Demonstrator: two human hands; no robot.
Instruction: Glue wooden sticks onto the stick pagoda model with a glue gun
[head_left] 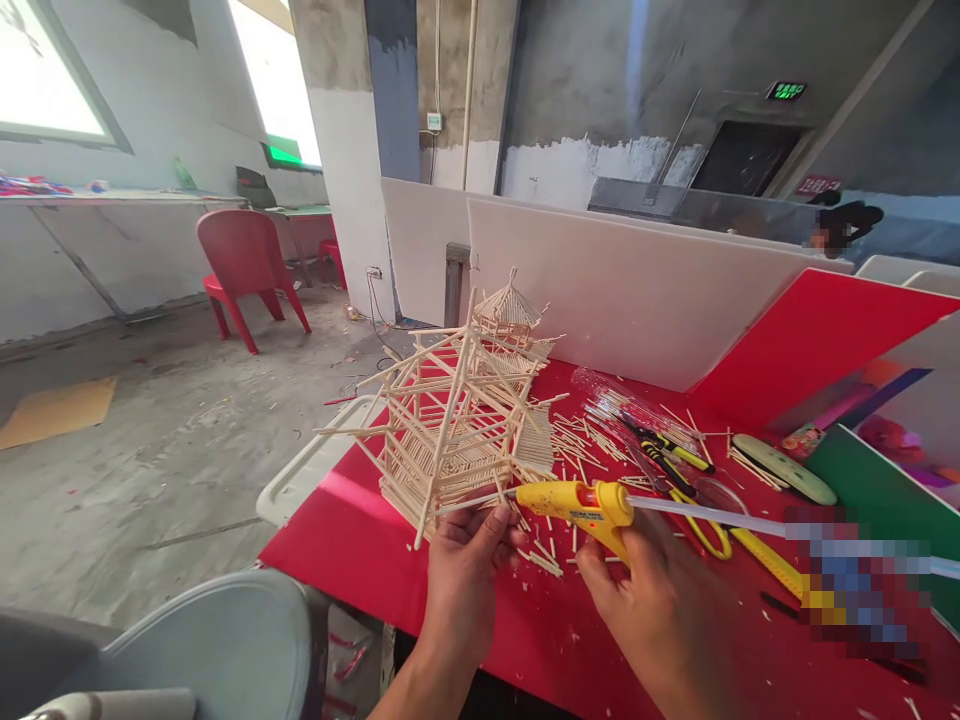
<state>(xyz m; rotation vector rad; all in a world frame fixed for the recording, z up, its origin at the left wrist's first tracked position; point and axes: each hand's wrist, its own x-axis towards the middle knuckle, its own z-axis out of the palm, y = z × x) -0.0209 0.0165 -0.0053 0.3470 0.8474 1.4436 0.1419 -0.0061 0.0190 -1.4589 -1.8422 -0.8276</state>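
My right hand (652, 590) is wrapped round the handle of a yellow hot glue gun (574, 500). A long translucent glue stick (697, 512) runs out of the gun's back toward the right. My left hand (469, 560) is closed in a pinch on a thin wooden stick (480, 499), close to the gun's nozzle. Whether nozzle and stick touch, I cannot tell. Just beyond the left hand stands a model pavilion frame (450, 420) built of pale wooden sticks, its roof poles meeting at a peak. Behind it rises a smaller stick-built pavilion (508, 310) with a finished pointed roof.
Loose sticks (585, 440), pliers (664, 460), yellow-handled scissors (709, 530), a yellow utility knife (772, 560) and a green oval case (784, 470) lie on the red tabletop (540, 640). A grey stool (225, 640) stands at left. White panels (615, 290) border the table's back.
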